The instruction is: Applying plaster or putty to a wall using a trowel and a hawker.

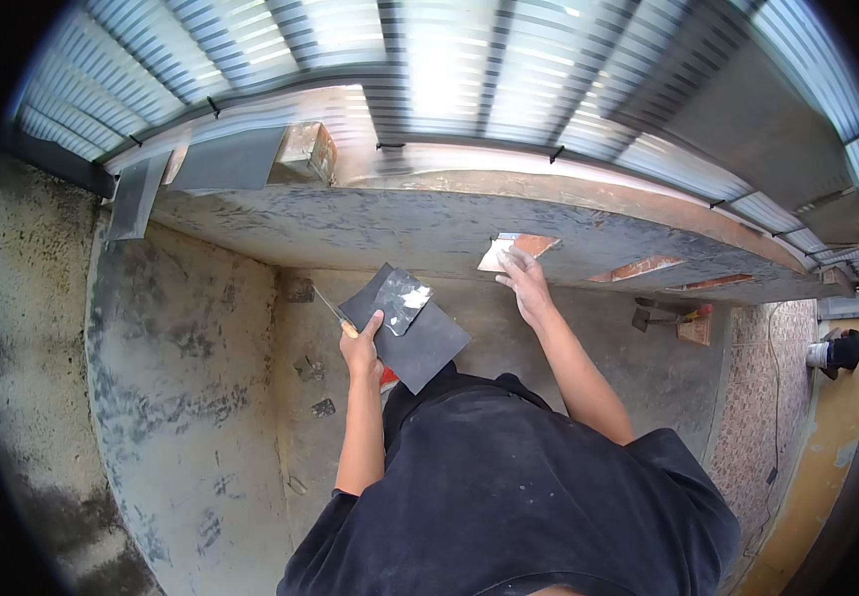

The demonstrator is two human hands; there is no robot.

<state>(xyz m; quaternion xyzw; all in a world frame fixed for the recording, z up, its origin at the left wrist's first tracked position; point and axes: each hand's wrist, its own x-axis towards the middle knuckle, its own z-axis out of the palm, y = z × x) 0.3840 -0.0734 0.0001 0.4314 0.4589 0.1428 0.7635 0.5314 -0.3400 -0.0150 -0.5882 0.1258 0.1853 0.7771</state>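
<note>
My left hand [363, 343] holds a dark square board [412, 333] by its near corner, with a dab of pale putty [413, 297] on its upper face. A thin tool with a wooden handle [333, 312] sticks out from the same hand toward the left. My right hand [523, 281] reaches forward and presses a flat putty blade [505, 253] against the grey plastered wall face [370, 228], where a pale patch sits beside bare red brick [534, 243]. My dark shirt [509, 497] fills the lower middle of the view.
A grey cement wall [181, 397] runs down the left. More bare brick patches [643, 268] show along the curved wall to the right. A brick [307, 149] lies on the ledge below corrugated metal sheeting [449, 70]. A trowel [663, 318] and a dark object [839, 353] lie at right.
</note>
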